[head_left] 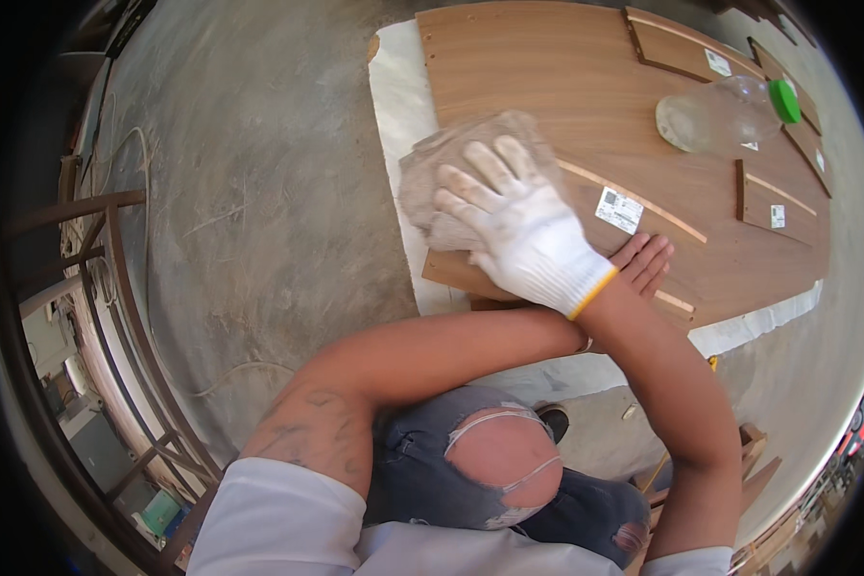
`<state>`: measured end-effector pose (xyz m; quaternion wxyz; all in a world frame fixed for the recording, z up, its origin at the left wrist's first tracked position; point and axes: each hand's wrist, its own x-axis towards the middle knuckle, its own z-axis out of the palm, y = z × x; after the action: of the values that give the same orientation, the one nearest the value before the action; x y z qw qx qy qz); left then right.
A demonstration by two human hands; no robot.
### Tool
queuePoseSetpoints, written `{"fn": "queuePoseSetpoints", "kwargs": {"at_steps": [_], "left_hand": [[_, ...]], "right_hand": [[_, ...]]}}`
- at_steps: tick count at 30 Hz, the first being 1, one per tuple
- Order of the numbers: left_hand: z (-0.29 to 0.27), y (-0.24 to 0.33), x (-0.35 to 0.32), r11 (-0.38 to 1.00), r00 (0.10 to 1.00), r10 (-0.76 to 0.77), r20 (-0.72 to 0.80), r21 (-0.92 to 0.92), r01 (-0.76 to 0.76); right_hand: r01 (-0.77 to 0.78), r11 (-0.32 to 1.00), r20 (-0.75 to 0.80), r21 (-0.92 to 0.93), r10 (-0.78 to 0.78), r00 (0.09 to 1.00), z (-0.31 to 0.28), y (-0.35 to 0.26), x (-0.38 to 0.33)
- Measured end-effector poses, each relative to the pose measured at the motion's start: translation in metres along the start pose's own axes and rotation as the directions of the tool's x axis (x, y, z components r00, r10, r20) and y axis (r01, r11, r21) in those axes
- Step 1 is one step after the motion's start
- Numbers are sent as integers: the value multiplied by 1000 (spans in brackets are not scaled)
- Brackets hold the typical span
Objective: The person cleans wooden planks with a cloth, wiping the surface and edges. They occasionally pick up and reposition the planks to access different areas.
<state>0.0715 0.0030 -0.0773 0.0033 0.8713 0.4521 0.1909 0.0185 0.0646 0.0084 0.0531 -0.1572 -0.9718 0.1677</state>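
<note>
My right hand (514,216), in a white knit glove with a yellow cuff edge, presses on a bunched greyish-beige rag (432,178), its fingers curved over the cloth. The rag lies at the left edge of a brown wood-grain panel (538,72) and hangs partly past it. My right forearm crosses over my left one. Beyond that crossing, my bare left hand (645,261) rests on the panel with fingers stretched out, near a white printed label (619,209). Part of the left hand is hidden behind the right wrist.
On the boards lies a clear plastic bottle (725,113) with a green cap. Several smaller brown boards (778,206) with labels are around it. A white sheet (398,86) lies under the panel on the concrete floor (259,173). A brown metal frame (125,259) stands at left.
</note>
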Motion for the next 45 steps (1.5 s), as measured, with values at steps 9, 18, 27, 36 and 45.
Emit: {"fn": "queuePoseSetpoints", "kwargs": {"at_steps": [9, 18, 27, 36, 45], "left_hand": [[-8, -3, -14, 771, 996, -78, -41, -636, 34], [-10, -3, -5, 993, 996, 14, 91, -116, -4], [-50, -22, -4, 996, 975, 90, 205, -10, -90], [-26, -13, -1, 869, 918, 143, 370, -491, 63], [-110, -144, -86, 912, 923, -358, -140, -265, 314]], "right_hand": [[-17, 988, 195, -155, 47, 980, -41, 23, -64], [-39, 999, -1, -4, 39, 999, -4, 1, -23], [-55, 889, 17, 456, 53, 998, 33, -60, 54], [-48, 197, -130, 979, 790, 599, -8, 45, -132], [-696, 514, -280, 501, 857, 432, -69, -16, -224]]}}
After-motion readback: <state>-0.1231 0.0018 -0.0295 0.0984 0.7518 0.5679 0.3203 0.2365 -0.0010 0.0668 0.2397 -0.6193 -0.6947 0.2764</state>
